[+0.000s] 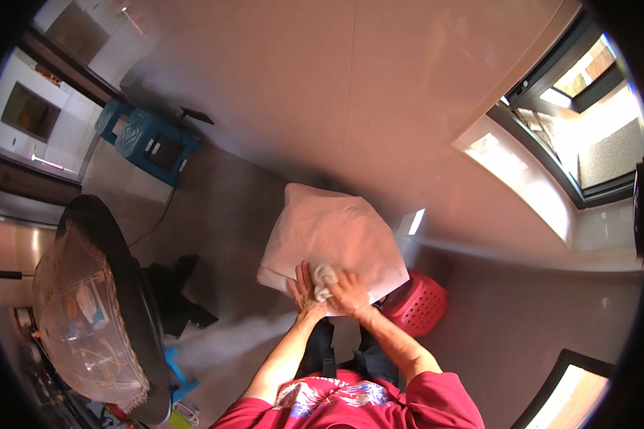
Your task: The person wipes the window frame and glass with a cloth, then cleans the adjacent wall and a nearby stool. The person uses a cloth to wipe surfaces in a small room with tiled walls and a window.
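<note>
A pale pink cloth (pixel 338 225) lies spread out in front of me, over a support that it hides. On its near part sits a small bunched white cloth (pixel 323 280). My left hand (pixel 304 289) rests at the left side of this bundle, its fingers spread and pointing away from me. My right hand (pixel 350 292) lies against the bundle's right side, with its fingers bent over the edge of it. Whether the fingers grip the bundle or only press on it cannot be told.
A red perforated plastic basket (pixel 421 303) stands right of the pink cloth. At left is a dark round table (pixel 139 322) under a mesh food cover (pixel 80 316). Blue plastic stools (pixel 150 142) stand by the wall, a cable (pixel 161 220) runs over the floor, and a window (pixel 574 118) is at upper right.
</note>
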A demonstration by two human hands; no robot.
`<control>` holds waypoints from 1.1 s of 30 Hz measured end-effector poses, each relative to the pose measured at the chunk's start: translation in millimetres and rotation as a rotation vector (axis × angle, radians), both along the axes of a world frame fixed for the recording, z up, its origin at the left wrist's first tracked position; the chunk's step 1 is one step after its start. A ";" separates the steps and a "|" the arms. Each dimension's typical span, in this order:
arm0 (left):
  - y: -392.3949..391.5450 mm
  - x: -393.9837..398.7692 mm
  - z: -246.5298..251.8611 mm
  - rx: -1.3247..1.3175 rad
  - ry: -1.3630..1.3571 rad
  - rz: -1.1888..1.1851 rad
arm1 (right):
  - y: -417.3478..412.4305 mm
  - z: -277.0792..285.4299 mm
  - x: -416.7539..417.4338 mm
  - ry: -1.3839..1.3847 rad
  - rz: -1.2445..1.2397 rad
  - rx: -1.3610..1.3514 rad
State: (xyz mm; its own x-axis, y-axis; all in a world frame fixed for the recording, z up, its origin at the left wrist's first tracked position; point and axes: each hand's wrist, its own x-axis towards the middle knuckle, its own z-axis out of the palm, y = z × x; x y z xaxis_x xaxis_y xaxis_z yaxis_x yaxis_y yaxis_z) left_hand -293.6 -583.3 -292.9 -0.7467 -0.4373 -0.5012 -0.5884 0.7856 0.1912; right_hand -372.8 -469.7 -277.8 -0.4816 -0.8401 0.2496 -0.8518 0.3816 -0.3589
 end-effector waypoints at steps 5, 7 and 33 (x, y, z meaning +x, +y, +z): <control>-4.6 -0.7 13.7 0.150 0.066 0.030 | -2.0 -5.4 -55.8 0.119 -0.441 0.062; -4.2 -2.1 16.7 0.139 0.078 0.017 | -2.7 -13.5 -79.3 0.011 -0.666 0.010; -1.4 6.0 7.4 0.060 0.184 -0.122 | -106.1 -10.5 -128.2 0.218 -0.477 -0.044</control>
